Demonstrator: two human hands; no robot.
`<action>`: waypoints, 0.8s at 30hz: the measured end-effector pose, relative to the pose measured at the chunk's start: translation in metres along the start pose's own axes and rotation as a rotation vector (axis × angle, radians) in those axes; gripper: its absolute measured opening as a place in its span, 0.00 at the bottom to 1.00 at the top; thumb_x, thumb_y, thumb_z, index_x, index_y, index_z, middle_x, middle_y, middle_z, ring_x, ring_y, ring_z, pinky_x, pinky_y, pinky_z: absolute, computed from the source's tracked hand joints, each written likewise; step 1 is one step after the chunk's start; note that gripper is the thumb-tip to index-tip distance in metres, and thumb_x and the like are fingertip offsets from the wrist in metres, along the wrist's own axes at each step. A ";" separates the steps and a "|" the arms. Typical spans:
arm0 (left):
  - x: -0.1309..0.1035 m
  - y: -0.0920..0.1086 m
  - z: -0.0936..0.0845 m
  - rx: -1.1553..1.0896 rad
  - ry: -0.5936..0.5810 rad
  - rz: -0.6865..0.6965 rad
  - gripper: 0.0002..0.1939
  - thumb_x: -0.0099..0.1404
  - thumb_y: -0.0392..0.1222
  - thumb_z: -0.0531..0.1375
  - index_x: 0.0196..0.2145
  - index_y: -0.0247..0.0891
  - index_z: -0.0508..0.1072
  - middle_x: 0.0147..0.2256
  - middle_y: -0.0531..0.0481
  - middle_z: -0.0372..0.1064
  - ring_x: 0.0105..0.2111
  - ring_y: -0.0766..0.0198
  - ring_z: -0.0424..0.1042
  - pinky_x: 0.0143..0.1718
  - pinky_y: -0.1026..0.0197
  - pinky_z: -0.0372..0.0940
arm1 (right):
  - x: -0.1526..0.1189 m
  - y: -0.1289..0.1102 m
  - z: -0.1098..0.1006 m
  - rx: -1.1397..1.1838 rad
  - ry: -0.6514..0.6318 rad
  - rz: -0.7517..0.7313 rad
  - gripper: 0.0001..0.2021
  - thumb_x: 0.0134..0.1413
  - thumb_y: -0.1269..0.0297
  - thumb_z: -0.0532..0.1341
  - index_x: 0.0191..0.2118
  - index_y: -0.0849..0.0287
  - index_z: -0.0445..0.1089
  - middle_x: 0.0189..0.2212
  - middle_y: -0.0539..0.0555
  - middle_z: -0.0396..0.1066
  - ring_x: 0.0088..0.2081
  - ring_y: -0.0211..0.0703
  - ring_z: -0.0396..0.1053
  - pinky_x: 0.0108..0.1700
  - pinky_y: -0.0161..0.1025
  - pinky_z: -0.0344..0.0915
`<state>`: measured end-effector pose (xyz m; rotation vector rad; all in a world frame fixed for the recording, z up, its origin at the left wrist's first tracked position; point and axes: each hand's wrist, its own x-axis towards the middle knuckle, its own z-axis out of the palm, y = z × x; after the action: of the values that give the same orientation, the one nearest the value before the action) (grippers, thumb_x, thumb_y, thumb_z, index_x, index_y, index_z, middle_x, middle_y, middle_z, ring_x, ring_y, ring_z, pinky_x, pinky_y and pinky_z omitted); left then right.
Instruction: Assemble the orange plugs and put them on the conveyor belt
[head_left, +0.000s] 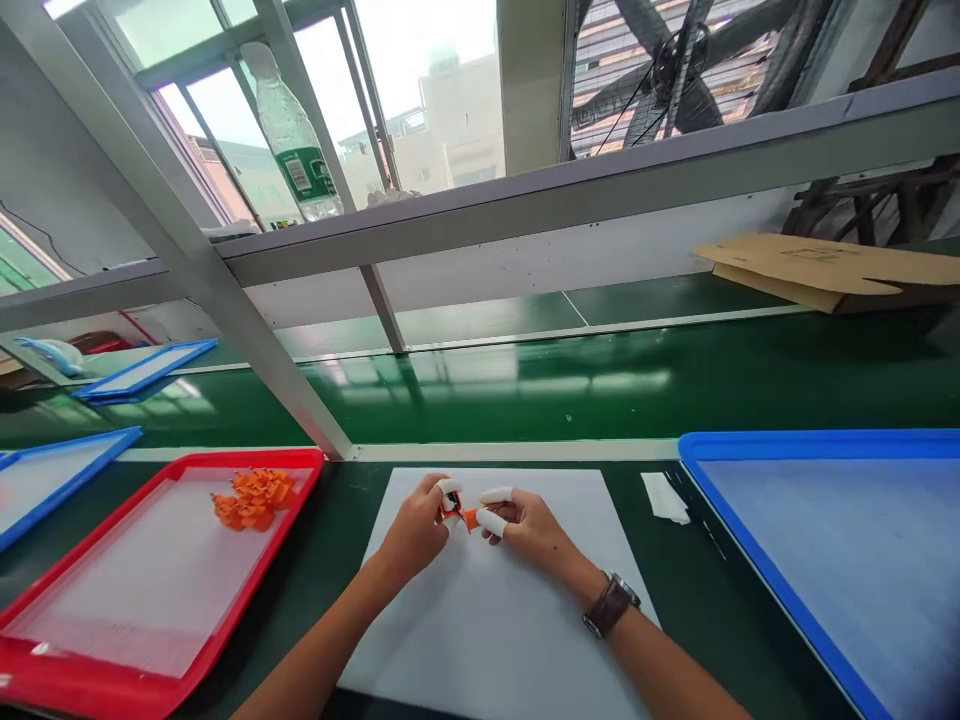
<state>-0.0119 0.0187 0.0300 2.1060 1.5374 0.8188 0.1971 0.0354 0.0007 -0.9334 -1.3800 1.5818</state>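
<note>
My left hand [417,527] pinches a small orange part [470,519] with a black section, above a white sheet [487,630]. White covers sit on its fingertips. My right hand [528,527] is closed in from the other side, its covered thumb at the part's orange end. A gap shows between that thumb and the covered index finger; the other fingers curl underneath. My fingers hide much of the part. In a red tray [247,585] on the left lies a pile of similar orange pieces [255,498].
A blue tray [780,447] stands at the right, with a white scrap [665,498] beside it. Blue-rimmed trays [67,465] are at the far left. A slanted metal post [247,325] meets the green bench. Behind are a cardboard box [832,270] and a plastic bottle [296,150].
</note>
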 end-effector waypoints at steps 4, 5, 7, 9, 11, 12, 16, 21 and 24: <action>-0.016 -0.004 0.009 -0.386 -0.042 -0.100 0.20 0.60 0.32 0.60 0.51 0.43 0.69 0.49 0.46 0.69 0.43 0.61 0.74 0.48 0.54 0.72 | -0.002 0.003 -0.001 -0.105 -0.054 0.008 0.15 0.53 0.58 0.67 0.44 0.62 0.74 0.30 0.53 0.78 0.31 0.43 0.74 0.36 0.40 0.70; -0.017 -0.004 0.010 -0.489 -0.049 -0.128 0.19 0.62 0.35 0.61 0.51 0.42 0.68 0.50 0.45 0.70 0.46 0.60 0.74 0.51 0.53 0.72 | -0.003 0.003 -0.001 -0.122 -0.065 0.000 0.14 0.55 0.58 0.66 0.43 0.61 0.74 0.30 0.53 0.78 0.31 0.43 0.73 0.35 0.39 0.70; -0.017 -0.005 0.010 -0.615 -0.020 -0.187 0.15 0.64 0.39 0.61 0.49 0.41 0.69 0.49 0.44 0.71 0.50 0.58 0.73 0.54 0.52 0.70 | -0.006 0.002 0.001 -0.134 -0.061 -0.028 0.12 0.58 0.57 0.64 0.42 0.60 0.73 0.30 0.53 0.77 0.31 0.42 0.73 0.35 0.39 0.69; -0.016 -0.006 0.007 -0.613 0.041 -0.237 0.12 0.64 0.42 0.62 0.45 0.40 0.70 0.48 0.44 0.72 0.49 0.57 0.73 0.53 0.52 0.70 | -0.008 0.001 0.005 -0.135 -0.021 -0.073 0.12 0.61 0.56 0.62 0.41 0.59 0.70 0.31 0.53 0.76 0.31 0.42 0.73 0.35 0.39 0.69; -0.015 -0.006 0.002 -0.510 0.065 -0.276 0.12 0.64 0.44 0.63 0.45 0.42 0.72 0.47 0.46 0.73 0.44 0.58 0.74 0.49 0.54 0.71 | -0.010 0.001 0.009 -0.184 0.051 -0.145 0.11 0.62 0.55 0.61 0.41 0.58 0.68 0.32 0.53 0.75 0.32 0.42 0.72 0.35 0.40 0.70; -0.015 -0.005 0.000 -0.448 0.055 -0.281 0.13 0.64 0.45 0.63 0.47 0.43 0.73 0.47 0.47 0.73 0.41 0.60 0.74 0.47 0.54 0.71 | -0.012 0.001 0.011 -0.230 0.084 -0.191 0.10 0.63 0.56 0.61 0.41 0.57 0.68 0.34 0.53 0.75 0.33 0.42 0.72 0.37 0.41 0.70; -0.019 0.001 -0.006 -0.307 -0.072 -0.154 0.18 0.67 0.44 0.59 0.54 0.50 0.74 0.45 0.46 0.71 0.39 0.60 0.72 0.41 0.56 0.71 | -0.016 -0.001 0.018 -0.367 0.127 -0.403 0.05 0.64 0.61 0.60 0.42 0.55 0.67 0.40 0.54 0.73 0.38 0.43 0.70 0.43 0.44 0.70; -0.022 0.003 0.001 -0.301 0.038 -0.114 0.13 0.67 0.41 0.58 0.48 0.49 0.76 0.46 0.45 0.69 0.44 0.57 0.72 0.41 0.56 0.72 | -0.016 -0.006 0.020 -0.276 0.065 -0.444 0.08 0.61 0.66 0.62 0.45 0.54 0.66 0.43 0.55 0.71 0.41 0.44 0.71 0.44 0.45 0.73; -0.024 -0.001 0.006 -0.292 0.096 -0.140 0.12 0.66 0.40 0.58 0.47 0.46 0.75 0.48 0.46 0.71 0.44 0.58 0.73 0.43 0.56 0.73 | -0.014 -0.006 0.018 -0.265 0.031 -0.406 0.15 0.60 0.67 0.64 0.51 0.53 0.66 0.43 0.54 0.70 0.40 0.43 0.72 0.44 0.44 0.75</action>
<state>-0.0139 -0.0034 0.0196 1.7542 1.4909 1.0365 0.1872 0.0159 0.0095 -0.7624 -1.6628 1.0949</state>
